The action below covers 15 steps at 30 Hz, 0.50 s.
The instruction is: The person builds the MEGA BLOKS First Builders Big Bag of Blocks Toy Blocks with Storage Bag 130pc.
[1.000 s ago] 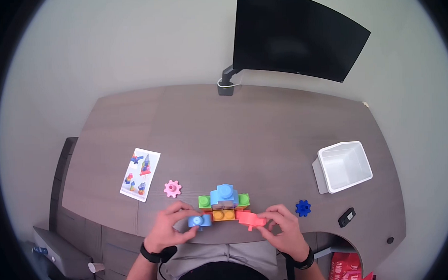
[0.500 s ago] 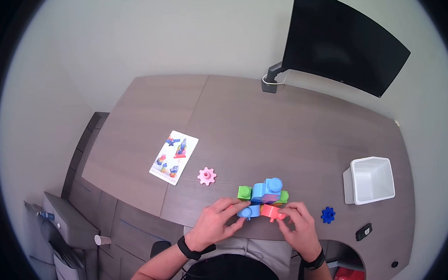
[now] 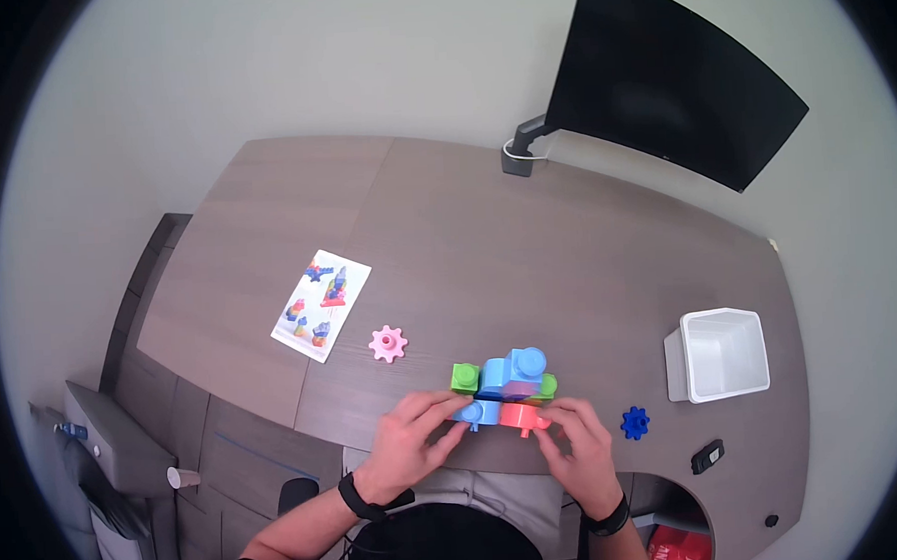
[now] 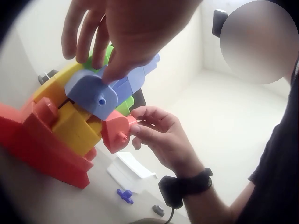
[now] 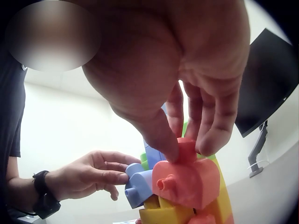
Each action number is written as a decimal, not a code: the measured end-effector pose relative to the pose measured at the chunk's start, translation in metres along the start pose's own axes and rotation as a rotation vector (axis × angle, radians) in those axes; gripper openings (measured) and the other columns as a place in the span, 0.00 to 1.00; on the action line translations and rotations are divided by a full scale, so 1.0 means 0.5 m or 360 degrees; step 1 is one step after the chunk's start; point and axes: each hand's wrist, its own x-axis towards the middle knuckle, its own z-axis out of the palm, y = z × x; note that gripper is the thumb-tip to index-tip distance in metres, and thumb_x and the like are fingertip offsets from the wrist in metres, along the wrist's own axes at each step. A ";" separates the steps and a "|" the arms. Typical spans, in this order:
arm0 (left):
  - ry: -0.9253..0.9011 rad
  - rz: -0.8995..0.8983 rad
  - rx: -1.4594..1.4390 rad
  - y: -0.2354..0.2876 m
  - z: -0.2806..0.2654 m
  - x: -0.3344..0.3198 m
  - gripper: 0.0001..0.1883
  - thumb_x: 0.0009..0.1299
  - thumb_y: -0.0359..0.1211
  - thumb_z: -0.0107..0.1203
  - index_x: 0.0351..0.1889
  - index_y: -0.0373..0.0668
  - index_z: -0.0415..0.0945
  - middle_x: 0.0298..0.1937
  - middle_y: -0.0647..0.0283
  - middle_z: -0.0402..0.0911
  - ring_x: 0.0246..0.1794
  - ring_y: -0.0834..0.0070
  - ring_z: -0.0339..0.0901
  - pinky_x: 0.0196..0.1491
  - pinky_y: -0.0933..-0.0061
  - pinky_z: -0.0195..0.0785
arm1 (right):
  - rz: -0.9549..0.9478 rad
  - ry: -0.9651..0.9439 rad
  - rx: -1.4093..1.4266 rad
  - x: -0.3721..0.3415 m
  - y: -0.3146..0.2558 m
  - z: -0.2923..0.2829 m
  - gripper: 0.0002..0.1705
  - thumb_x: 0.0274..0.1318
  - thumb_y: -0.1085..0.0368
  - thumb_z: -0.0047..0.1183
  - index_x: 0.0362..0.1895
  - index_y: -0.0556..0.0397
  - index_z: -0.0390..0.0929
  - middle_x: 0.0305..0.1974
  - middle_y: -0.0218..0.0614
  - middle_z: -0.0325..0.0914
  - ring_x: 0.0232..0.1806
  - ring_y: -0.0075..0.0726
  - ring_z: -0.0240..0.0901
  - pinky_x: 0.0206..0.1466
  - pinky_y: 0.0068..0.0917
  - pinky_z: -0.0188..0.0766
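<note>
A tower of toy building blocks stands near the front edge of the desk, with large red, yellow, green and blue blocks [image 3: 524, 365]. My left hand [image 3: 401, 447] pinches a small blue block [image 4: 93, 93] with a round stud and a short peg. In my right hand [image 3: 583, 454], thumb and fingers grip the stud of a coral-red block [image 5: 187, 184] with a similar peg. Both small blocks sit side by side over yellow blocks [image 4: 77, 130] at the tower's near side. A long red base [image 4: 46, 158] shows below in the left wrist view.
A pink gear [image 3: 388, 344] and a picture sheet [image 3: 322, 306] lie left of the tower. To the right are a blue gear [image 3: 635, 423], a black device [image 3: 707, 456] and a white bin [image 3: 678, 370]. A monitor [image 3: 675, 80] hangs behind the desk.
The blue and coral-red blocks, earlier held apart in front of the tower, have come together over its yellow blocks. The head view has turned, shifting the desk within it.
</note>
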 end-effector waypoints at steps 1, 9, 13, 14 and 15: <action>0.0025 0.0004 -0.0009 -0.001 0.003 -0.001 0.21 0.69 0.27 0.80 0.60 0.46 0.93 0.59 0.60 0.94 0.56 0.60 0.92 0.58 0.61 0.88 | -0.0041 0.0021 -0.0024 0.000 0.007 0.003 0.20 0.61 0.78 0.76 0.56 0.55 0.90 0.57 0.41 0.87 0.52 0.46 0.89 0.50 0.37 0.88; 0.0045 0.0086 0.0047 0.001 0.008 0.010 0.21 0.69 0.26 0.80 0.60 0.49 0.95 0.58 0.63 0.93 0.51 0.64 0.89 0.51 0.63 0.85 | -0.0066 0.0115 -0.0036 -0.005 0.007 0.021 0.19 0.63 0.78 0.75 0.57 0.56 0.90 0.58 0.42 0.86 0.54 0.51 0.88 0.57 0.42 0.87; 0.0031 0.0087 0.0079 0.004 0.005 0.016 0.22 0.69 0.27 0.80 0.62 0.50 0.95 0.57 0.64 0.93 0.49 0.65 0.88 0.48 0.63 0.83 | -0.0170 0.0161 -0.0103 -0.006 0.011 0.032 0.20 0.62 0.79 0.75 0.57 0.56 0.93 0.58 0.41 0.86 0.52 0.45 0.88 0.54 0.40 0.88; 0.0035 0.0098 0.0082 0.002 0.007 0.016 0.22 0.69 0.27 0.80 0.62 0.50 0.95 0.57 0.64 0.93 0.49 0.66 0.88 0.47 0.64 0.83 | -0.0184 0.0164 -0.0115 -0.007 0.011 0.034 0.20 0.61 0.79 0.75 0.58 0.56 0.93 0.58 0.40 0.86 0.51 0.44 0.87 0.54 0.39 0.88; 0.0040 0.0109 0.0087 0.000 0.007 0.016 0.22 0.69 0.27 0.80 0.62 0.50 0.95 0.58 0.64 0.93 0.49 0.66 0.87 0.46 0.64 0.82 | -0.0184 0.0169 -0.0118 -0.008 0.012 0.037 0.20 0.61 0.80 0.75 0.58 0.56 0.93 0.58 0.40 0.86 0.50 0.44 0.87 0.53 0.38 0.88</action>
